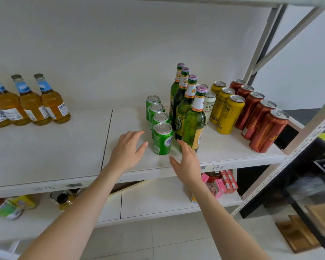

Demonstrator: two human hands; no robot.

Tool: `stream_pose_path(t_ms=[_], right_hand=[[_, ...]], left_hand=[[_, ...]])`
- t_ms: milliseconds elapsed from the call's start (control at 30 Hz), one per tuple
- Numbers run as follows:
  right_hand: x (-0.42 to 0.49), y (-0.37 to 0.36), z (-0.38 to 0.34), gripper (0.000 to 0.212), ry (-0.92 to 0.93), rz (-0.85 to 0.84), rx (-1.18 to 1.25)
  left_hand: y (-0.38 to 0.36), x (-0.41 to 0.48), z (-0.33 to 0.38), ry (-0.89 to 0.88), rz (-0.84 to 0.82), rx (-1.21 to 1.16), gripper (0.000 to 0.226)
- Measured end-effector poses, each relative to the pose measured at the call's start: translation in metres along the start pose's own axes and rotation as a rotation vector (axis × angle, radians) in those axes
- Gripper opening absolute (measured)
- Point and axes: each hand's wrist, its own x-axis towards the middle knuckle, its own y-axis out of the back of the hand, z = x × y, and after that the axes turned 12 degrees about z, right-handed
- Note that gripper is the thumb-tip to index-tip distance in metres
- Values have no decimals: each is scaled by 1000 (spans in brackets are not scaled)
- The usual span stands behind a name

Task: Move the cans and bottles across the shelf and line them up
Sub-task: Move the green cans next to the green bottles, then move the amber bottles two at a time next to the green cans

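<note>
Hands at frame centre, fingers spread and holding nothing: left hand (127,150) and right hand (187,162) flank the nearest green can (162,138) on the white shelf (64,147), neither touching.

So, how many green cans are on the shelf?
4, in one row left of the green bottles: front can, second, third, back. More may hide behind the bottles.

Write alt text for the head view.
A left hand and right hand hover open near the front green can on a white shelf. Green bottles, yellow cans and red cans stand to its right; amber bottles far left.
</note>
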Motion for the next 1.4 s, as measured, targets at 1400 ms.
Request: stream_pose_path(t_ms=[1400], right_hand=[[-121,-140,-279,70,253,103,-496]], left_hand=[[213,-116,-241,-147,59,594,67]])
